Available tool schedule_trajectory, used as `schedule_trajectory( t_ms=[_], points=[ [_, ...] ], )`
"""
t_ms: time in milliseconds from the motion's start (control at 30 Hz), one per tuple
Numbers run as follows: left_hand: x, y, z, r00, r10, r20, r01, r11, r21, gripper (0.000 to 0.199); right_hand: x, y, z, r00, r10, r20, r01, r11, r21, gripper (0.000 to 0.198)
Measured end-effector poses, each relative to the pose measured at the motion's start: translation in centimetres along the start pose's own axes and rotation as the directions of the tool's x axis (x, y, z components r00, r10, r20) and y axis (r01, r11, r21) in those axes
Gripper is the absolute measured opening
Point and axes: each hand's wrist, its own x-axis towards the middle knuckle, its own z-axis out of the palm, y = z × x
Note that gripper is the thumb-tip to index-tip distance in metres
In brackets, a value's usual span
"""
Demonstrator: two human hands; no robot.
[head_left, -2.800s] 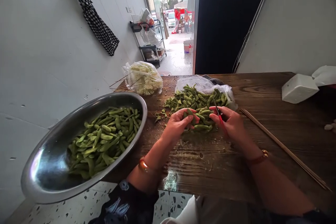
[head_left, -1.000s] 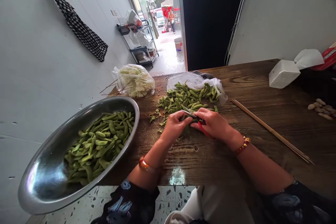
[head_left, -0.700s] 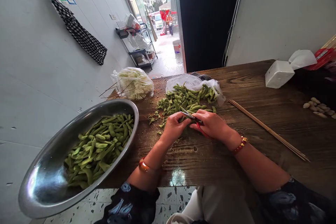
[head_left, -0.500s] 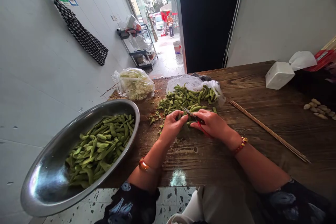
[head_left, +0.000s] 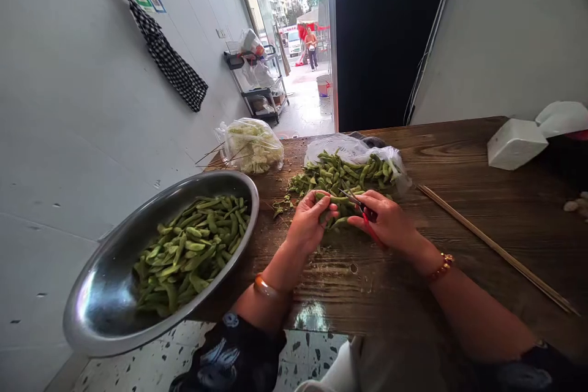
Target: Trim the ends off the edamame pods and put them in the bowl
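My left hand [head_left: 311, 220] pinches a green soybean pod [head_left: 339, 199] between thumb and fingers, its far end pointing toward the scissors. Red-handled scissors [head_left: 367, 215] are gripped in my right hand [head_left: 389, 220], with the blades [head_left: 348, 195] parted close to the pod. Just beyond both hands lies a heap of pods [head_left: 340, 170] on the wooden table, partly spilling from a clear plastic bag [head_left: 342, 147]. To the left, a large oval metal basin [head_left: 98, 312] holds many more pods [head_left: 195, 251].
A bag of cauliflower [head_left: 252, 147] sits at the table's far left. Thin wooden skewers [head_left: 496, 248] lie on the right, with a white tissue box [head_left: 517, 144] behind them. A shelf cart [head_left: 257, 82] stands by the doorway, and a person [head_left: 311, 49] is outside.
The camera view has swung slightly left, so everything sits further right. A pod now extends from my left hand toward the scissors, where earlier my fingers mostly covered it.
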Motion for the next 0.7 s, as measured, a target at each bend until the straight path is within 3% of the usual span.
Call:
schedule_trajectory(
  t_ms=[300, 700],
  points=[
    [-0.2, 0.2, 0.3, 1.000, 0.005, -0.022, -0.007, 0.998, -0.068, 0.027, -0.1, -0.2, 0.2, 1.000, -0.025, 0.005, 0.025, 0.999, 0.037, 0.045],
    [-0.6, -0.8, 0.6, 0.999, -0.041, 0.023, 0.041, 0.999, 0.013, 0.033, -0.2, 0.2, 0.4, 0.996, -0.068, -0.049, 0.069, 0.998, 0.009, 0.035]
  ],
)
